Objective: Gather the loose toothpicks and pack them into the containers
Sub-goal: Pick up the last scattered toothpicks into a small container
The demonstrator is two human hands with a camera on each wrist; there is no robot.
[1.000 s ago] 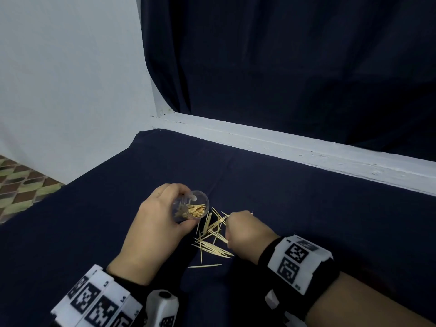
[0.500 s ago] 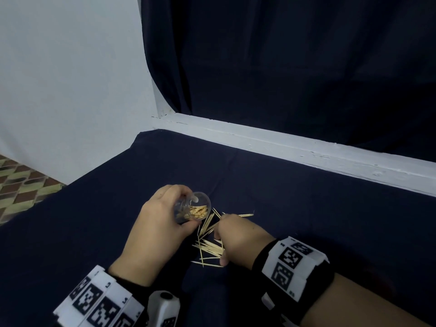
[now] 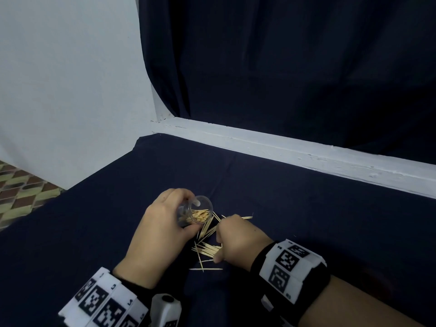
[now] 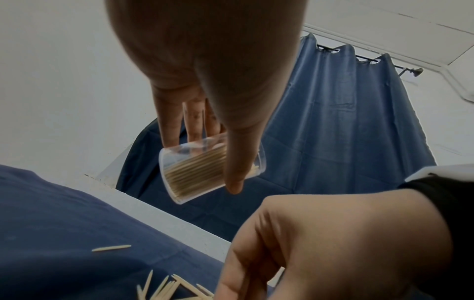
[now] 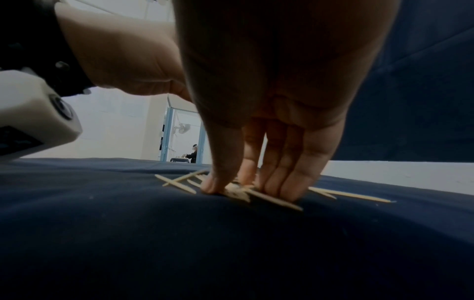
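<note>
The left hand (image 3: 162,228) gripped the tilted cup (image 3: 195,212), partly filled. The right hand (image 3: 236,241) fingers (image 5: 290,178) pinched together on loose toothpicks (image 3: 207,250) on the surface (image 3: 306,220). Gathering was under way; next, judged, lift the bundle into the cup.

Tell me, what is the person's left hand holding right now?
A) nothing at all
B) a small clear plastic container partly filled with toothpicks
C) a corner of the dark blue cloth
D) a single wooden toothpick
B: the left hand grips a small clear plastic container holding a stack of pale wooden toothpicks, tilted above the loose ones on the dark blue cloth.
</note>
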